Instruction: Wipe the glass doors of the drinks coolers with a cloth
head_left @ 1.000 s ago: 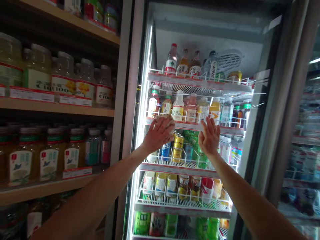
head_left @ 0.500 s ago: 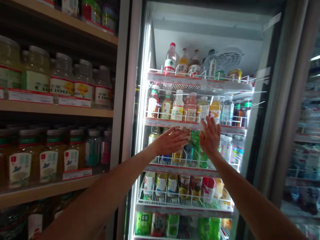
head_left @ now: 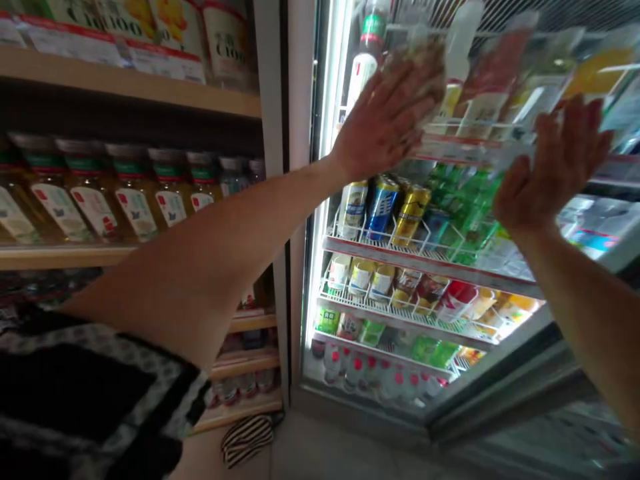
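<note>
My left hand (head_left: 387,117) is raised, palm forward, over a crumpled brownish-white cloth (head_left: 436,63) that shows past its fingertips. It is before the upper part of a lit drinks fridge, apparently against the glass. Bottles on the shelf behind are partly covered by it. My right hand (head_left: 547,167) is up at the right with fingers spread and nothing in it, apparently also at the glass. Below and between the hands stand a blue can (head_left: 383,208), a gold can (head_left: 411,215) and green bottles (head_left: 473,213). Both hands are blurred by motion.
Wooden shelves with bottles (head_left: 135,200) stand on the left, beside the fridge's grey frame (head_left: 303,293). A striped black-and-cream item (head_left: 247,440) lies on the floor (head_left: 320,443). Lower fridge racks hold cans and red-capped bottles (head_left: 355,370).
My view has tilted down and come closer, bringing the floor and lower racks into sight. Both hands now appear higher and farther apart, the left still with the cloth.
</note>
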`<action>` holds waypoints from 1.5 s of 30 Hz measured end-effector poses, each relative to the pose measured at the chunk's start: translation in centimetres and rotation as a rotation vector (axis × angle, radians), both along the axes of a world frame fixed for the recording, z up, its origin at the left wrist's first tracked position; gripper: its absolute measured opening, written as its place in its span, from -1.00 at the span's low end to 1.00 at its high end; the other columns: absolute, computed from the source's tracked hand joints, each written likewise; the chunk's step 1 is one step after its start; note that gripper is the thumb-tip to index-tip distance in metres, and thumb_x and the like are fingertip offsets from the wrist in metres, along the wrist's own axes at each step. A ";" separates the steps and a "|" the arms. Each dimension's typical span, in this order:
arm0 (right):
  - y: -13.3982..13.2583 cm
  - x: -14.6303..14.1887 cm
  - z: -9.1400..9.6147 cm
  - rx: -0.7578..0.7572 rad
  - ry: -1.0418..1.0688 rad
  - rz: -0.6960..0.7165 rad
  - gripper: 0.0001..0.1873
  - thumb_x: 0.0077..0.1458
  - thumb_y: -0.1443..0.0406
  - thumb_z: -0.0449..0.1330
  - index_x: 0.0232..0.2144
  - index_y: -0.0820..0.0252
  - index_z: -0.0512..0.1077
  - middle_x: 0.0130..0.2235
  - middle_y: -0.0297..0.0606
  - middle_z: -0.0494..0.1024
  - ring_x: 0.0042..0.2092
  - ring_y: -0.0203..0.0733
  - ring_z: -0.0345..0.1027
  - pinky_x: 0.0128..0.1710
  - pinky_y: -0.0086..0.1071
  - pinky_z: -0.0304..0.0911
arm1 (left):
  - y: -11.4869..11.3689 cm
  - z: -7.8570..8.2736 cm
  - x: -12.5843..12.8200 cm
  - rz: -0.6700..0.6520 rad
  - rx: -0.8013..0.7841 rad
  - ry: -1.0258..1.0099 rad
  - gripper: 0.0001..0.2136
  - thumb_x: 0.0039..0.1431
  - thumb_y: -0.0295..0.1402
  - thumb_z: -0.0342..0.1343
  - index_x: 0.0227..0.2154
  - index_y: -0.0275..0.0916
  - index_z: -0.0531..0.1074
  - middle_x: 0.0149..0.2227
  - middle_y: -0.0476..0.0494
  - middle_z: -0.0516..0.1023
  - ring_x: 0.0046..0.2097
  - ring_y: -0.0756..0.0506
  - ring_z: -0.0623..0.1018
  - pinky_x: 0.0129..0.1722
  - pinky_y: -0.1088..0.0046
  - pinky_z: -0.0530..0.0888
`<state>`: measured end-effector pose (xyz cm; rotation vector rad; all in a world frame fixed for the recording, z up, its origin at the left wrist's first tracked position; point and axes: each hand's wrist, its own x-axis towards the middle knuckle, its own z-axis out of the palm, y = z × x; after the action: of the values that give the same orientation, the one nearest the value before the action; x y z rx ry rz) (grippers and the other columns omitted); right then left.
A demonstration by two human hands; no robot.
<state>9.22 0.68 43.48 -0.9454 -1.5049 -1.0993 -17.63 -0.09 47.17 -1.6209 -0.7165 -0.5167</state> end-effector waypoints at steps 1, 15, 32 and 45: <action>-0.3 -0.1 0.0 -0.009 -0.009 0.008 -0.37 0.25 0.07 -0.32 0.18 0.31 0.15 0.26 -0.08 0.06 0.30 0.07 -0.16 0.18 0.06 -0.22 | 0.0 -0.3 -0.3 0.018 0.013 -0.024 -0.22 0.14 -0.17 -0.74 -0.44 -0.58 0.38 0.24 -0.28 -0.04 0.22 -0.25 -0.11 0.05 0.10 0.12; 0.3 0.3 -0.1 0.012 0.001 0.071 -0.49 0.25 0.14 -0.20 0.21 0.10 0.09 0.29 -0.26 0.02 0.31 0.02 -0.20 0.22 0.12 -0.25 | 1.5 -9.3 -5.3 -0.290 -0.367 0.146 -0.58 0.26 -0.14 -0.15 0.16 -0.04 0.12 0.25 -0.03 0.15 0.29 -0.09 0.04 0.26 0.12 0.01; 0.5 -1.1 0.2 -0.018 0.091 -0.053 -0.46 0.12 0.28 -0.11 0.17 0.10 0.15 0.25 -0.24 0.14 0.29 -0.07 -0.11 0.23 0.02 -0.18 | 0.6 -15.1 -7.7 -0.295 -0.022 -0.187 -0.50 0.15 -0.24 0.08 0.14 -0.21 0.17 0.25 -0.25 0.12 0.31 -0.24 -0.02 0.23 0.12 0.13; 0.5 -1.2 0.3 -0.043 0.100 -0.044 -0.45 0.11 0.28 -0.13 0.17 0.10 0.15 0.26 -0.26 0.13 0.31 -0.11 -0.16 0.25 -0.02 -0.21 | 0.9 -13.4 -4.8 -0.364 -0.052 0.074 -0.50 0.19 -0.32 0.03 0.18 -0.16 0.10 0.30 -0.12 -0.01 0.31 -0.16 -0.02 0.24 0.22 0.14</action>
<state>8.01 1.13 43.81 -1.0527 -1.4366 -1.0392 -22.42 0.86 33.82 -1.8205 -0.3813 -0.6992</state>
